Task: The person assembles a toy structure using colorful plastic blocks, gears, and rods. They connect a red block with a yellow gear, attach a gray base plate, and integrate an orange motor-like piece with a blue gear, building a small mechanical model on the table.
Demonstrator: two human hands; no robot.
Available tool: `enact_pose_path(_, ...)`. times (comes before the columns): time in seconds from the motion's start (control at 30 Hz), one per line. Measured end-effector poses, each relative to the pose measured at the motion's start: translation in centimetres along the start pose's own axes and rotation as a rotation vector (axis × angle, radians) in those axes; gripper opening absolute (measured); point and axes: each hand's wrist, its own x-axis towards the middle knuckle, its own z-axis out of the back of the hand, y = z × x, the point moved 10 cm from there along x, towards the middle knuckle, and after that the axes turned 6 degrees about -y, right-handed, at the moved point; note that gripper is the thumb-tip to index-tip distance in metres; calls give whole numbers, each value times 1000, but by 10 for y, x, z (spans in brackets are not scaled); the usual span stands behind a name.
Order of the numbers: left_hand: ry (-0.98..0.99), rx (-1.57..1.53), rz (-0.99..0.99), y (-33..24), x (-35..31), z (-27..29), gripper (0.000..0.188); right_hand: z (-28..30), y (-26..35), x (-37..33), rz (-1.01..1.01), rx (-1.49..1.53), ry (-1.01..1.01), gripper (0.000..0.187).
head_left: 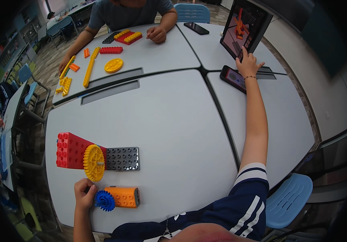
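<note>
My right hand point(249, 65) reaches far across the table, index finger stretched out to the screen of an upright tablet point(241, 30). Its fingers are apart and hold nothing. The screen shows an orange-red brick model. My left hand point(85, 193) is curled closed on the near left of the table; whatever its fingers may enclose is hidden. Right beside it are a blue gear point(105, 201) and an orange block point(126, 197). Just beyond stands a red studded block structure point(74, 151) with a large yellow gear point(94, 163) on a grey axle, next to a dark grey studded plate point(123, 158).
A phone point(233, 79) leans below the tablet; another phone point(196, 28) lies farther back. Across the table, a person's hand point(156, 35) rests near red and yellow bricks point(128, 37). Yellow beams point(88, 72) and a yellow gear point(113, 65) lie there too. A blue chair point(289, 199) stands at right.
</note>
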Motion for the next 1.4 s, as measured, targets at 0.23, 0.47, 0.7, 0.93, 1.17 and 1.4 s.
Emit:
enact_pose_path(0.23, -3, -1, -16, -2, 0, 0, 28, 1, 0, 0, -8, -22, -4, 63)
enact_pose_path(0.47, -6, 5, -3, 0, 0, 0, 29, 1, 0, 0, -6, 3, 0, 62)
enact_pose_path(0.7, -3, 10, -10, -1, 0, 0, 29, 0, 0, 0, -4, -10, -4, 62)
enact_pose_path(0.93, -13, 4, -21, -1, 0, 1, 29, 2, 1, -1, -1, 8, 3, 62)
enact_pose_path(1.17, 6, 9, -32, -9, 1, -3, 28, 19, -17, -11, -116, 179, 84, 70)
enact_pose_path(1.4, 52, 55, -106, -15, 4, -6, 26, 15, -47, -75, 141, 524, 508, 115)
